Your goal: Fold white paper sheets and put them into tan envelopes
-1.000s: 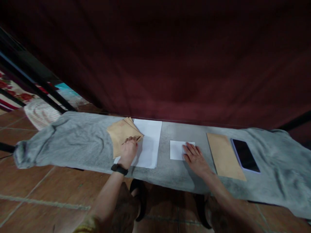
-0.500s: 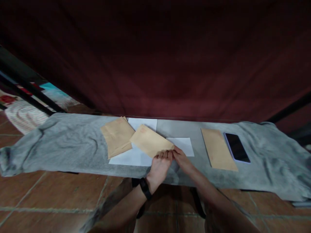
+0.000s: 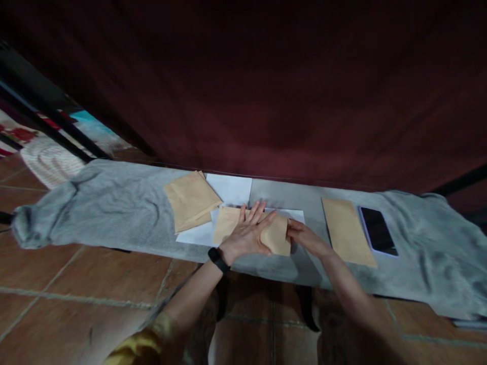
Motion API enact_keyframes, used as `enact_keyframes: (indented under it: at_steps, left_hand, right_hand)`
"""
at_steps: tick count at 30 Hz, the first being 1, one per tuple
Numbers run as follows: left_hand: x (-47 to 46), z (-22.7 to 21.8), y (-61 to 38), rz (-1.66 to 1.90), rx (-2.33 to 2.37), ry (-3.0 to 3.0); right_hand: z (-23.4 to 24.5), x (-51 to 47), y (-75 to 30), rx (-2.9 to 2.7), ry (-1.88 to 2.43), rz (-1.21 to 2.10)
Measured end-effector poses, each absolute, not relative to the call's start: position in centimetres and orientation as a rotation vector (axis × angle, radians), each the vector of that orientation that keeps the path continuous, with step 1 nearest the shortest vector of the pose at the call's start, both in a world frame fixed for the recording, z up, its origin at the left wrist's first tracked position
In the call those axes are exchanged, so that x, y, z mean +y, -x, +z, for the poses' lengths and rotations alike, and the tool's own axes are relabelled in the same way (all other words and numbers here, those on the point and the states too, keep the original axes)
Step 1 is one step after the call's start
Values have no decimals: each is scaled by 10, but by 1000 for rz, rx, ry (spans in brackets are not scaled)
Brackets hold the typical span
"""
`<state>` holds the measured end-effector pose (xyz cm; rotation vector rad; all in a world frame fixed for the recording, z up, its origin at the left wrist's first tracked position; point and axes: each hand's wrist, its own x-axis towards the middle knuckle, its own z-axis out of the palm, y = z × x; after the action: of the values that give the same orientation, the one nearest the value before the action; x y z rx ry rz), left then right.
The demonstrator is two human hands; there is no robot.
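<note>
A brown paper envelope (image 3: pixel 277 237) lies in front of me on the cloth-covered surface, over part of some white paper. Spread flat across its middle, my left hand (image 3: pixel 249 230) presses on it with fingers apart. My right hand (image 3: pixel 304 237) grips the envelope's right end, which lifts slightly; the fingertips are partly hidden at its edge. White sheets (image 3: pixel 230 189) show behind and to the left, and another white piece (image 3: pixel 297 215) shows behind the envelope's right part.
A stack of brown envelopes (image 3: pixel 192 200) lies to the left. On the right are one more brown envelope (image 3: pixel 348 230) and a phone (image 3: pixel 378 230) with a dark screen. Grey cloth (image 3: pixel 114 208) covers the bench, and a dark red curtain (image 3: pixel 266 101) hangs behind.
The envelope has turned from slanted to nearly straight. My left hand has opened from a closed grip to lie flat on it. My right hand has moved right along with the envelope's end.
</note>
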<state>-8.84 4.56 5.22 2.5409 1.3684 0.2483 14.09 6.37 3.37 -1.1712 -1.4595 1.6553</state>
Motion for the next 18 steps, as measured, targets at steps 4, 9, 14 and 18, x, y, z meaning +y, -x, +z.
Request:
enact_keyframes:
  at_steps: [4,9,14,18]
  left_hand:
    - [46,45,85,209,1321,-2539]
    - [47,40,79,280,1339,-2534]
    - [46,41,77,278,1389,-2569]
    - [46,42,77,296,1408,-2611]
  right_hand:
    - [29,71,-153,-1462,1220,1508]
    - [15,75,-159,-1692,1423,1006]
    - [13,68,-160,-1771,1573,473]
    - [14,66,-158,-1839,1505,439]
